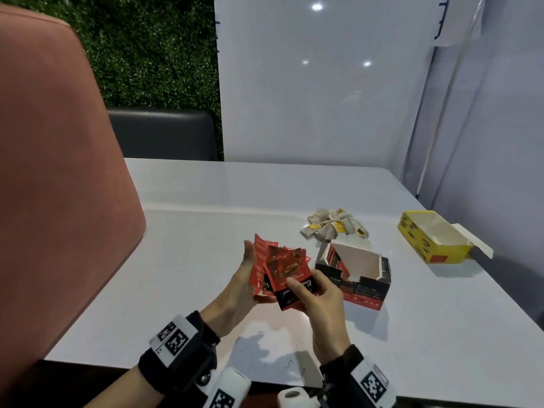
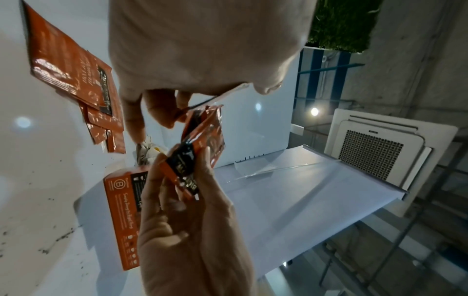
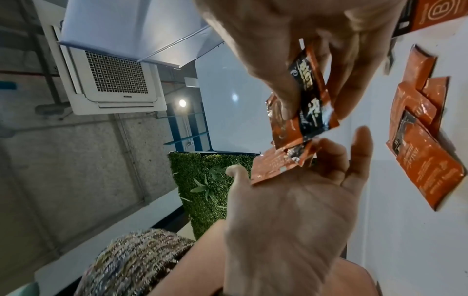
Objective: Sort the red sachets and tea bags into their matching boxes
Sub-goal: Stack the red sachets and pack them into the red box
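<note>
My right hand pinches a few red-and-black sachets between thumb and fingers, just above the table. Facing it, my left hand stands with straight fingers. In the right wrist view one more sachet lies across the left hand, whose thumb is beside it. Several other red sachets lie loose on the table past my hands. The red-and-black box stands open right of my right hand. A pile of tea bags lies behind it. The yellow box lies open at the far right.
The white table carries dark crumbs near its front edge. A pink chair back rises close on the left. A white panel wall closes off the far side, and a second one stands on the right.
</note>
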### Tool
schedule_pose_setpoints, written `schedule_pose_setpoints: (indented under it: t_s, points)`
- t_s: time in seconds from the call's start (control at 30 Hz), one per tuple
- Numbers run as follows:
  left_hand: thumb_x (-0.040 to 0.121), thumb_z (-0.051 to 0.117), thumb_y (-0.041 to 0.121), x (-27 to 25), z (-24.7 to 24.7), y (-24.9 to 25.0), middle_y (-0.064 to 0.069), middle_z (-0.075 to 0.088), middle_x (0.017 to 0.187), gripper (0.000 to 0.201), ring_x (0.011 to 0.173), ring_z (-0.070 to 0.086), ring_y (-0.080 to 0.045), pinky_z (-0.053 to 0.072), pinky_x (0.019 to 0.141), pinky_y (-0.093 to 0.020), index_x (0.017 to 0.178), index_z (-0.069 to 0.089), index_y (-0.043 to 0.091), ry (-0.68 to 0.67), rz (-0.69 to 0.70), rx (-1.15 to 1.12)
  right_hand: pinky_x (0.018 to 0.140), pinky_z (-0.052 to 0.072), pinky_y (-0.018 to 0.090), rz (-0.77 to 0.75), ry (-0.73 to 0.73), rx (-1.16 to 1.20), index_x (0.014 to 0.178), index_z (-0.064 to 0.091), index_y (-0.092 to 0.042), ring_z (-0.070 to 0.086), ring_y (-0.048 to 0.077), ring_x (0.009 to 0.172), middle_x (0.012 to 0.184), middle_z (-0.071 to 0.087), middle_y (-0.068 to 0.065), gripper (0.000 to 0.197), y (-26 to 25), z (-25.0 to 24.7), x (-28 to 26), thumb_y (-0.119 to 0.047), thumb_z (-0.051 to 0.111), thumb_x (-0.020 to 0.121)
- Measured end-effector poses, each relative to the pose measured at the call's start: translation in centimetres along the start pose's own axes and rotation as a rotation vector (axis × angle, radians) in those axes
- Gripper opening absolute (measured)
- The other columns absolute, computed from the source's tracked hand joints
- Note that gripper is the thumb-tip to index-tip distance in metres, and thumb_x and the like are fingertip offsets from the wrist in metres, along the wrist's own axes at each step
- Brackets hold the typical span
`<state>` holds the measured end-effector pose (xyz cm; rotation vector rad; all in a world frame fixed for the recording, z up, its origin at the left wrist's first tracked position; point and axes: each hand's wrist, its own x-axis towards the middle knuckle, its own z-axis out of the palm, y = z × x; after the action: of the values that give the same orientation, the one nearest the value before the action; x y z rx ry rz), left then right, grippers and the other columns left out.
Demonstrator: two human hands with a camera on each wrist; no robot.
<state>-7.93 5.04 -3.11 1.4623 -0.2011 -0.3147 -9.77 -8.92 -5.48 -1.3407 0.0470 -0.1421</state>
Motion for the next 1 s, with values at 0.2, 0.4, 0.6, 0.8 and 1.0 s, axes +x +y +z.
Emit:
schedule_pose_setpoints:
  t_s: [0.2, 0.4, 0.6, 0.8, 1.0]
  points:
    - [0.097, 0.023, 0.050, 0.3, -1.0, -0.3, -0.007, 0.067, 0.118, 0.054, 0.107, 0.062, -0.022, 0.048, 0.094, -0.042, 0.124, 0.059, 0.020, 0.017, -0.071, -0.021, 0.053, 0.054, 0.025, -0.084, -0.053, -0.122, 0.094, 0.054, -0.011, 0.070, 0.020, 0.071, 0.085, 0.069, 0.008, 0.009, 0.1, 1.0, -0.4, -0.015, 0.061, 0.089]
    - [0.098, 0.043, 0.017, -0.1, -1.7, -1.1, -0.012, 0.066, 0.115, 0.029, 0.095, 0.065, -0.024, 0.052, 0.078, -0.029, 0.125, 0.052, 0.014, 0.040, -0.012, 0.057, 0.048, 0.048, 0.022, -0.085, -0.093, -0.227, 0.104, 0.048, -0.016, 0.066, 0.017, 0.059, 0.083, 0.068, 0.007, 0.011, 1.2, 0.8, -0.1, -0.024, 0.046, 0.096]
    - [0.094, 0.054, 0.023, 0.7, -0.9, -1.8, -0.011, 0.053, 0.129, 0.046, 0.106, 0.061, -0.021, 0.052, 0.091, -0.039, 0.130, 0.026, 0.018, 0.139, -0.056, 0.165, 0.055, 0.047, 0.022, -0.069, -0.170, -0.250, 0.113, 0.051, -0.029, 0.062, 0.011, 0.068, 0.086, 0.068, -0.002, 0.033, 1.6, 1.5, -0.2, -0.049, 0.030, 0.096]
    - [0.092, 0.057, 0.016, 0.4, -1.5, -0.2, -0.009, 0.062, 0.118, 0.040, 0.100, 0.066, -0.027, 0.058, 0.077, -0.038, 0.129, 0.042, 0.014, 0.022, -0.136, 0.332, 0.079, 0.050, 0.017, -0.112, -0.431, -0.708, 0.120, 0.040, -0.030, 0.056, -0.006, 0.087, 0.102, 0.056, -0.014, 0.052, -0.1, -0.3, -0.3, -0.066, 0.026, 0.085]
    - [0.088, 0.061, 0.010, 0.5, -2.3, 2.1, -0.004, 0.063, 0.108, 0.077, 0.094, 0.065, -0.017, 0.056, 0.083, -0.034, 0.144, 0.009, 0.017, -0.251, -0.204, 0.716, 0.111, 0.032, 0.033, -0.429, -0.570, -1.237, 0.148, 0.003, -0.028, 0.027, 0.013, 0.132, 0.148, 0.024, -0.003, 0.085, -2.6, -2.1, 1.5, -0.046, 0.058, 0.084]
